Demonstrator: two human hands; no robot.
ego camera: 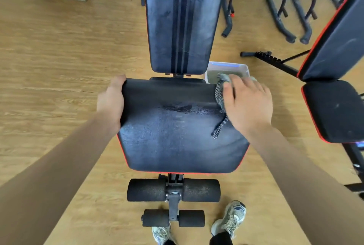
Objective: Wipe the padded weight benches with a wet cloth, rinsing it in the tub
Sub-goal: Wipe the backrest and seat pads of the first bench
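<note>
Right hand (248, 105) covers most of cloth (219, 93); seat (177, 138) half-hides tub (226, 65).

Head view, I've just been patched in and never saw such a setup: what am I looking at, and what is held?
No machine here: a person wears one wide-angle camera on the head, looking down at their own arms. The left hand grips the left edge of a weight bench's black seat pad. The right hand presses a grey cloth flat on the pad's right side; wet streaks shine beside it. The backrest rises beyond. A white tub stands on the floor just past the right hand. A second bench stands at the right.
</note>
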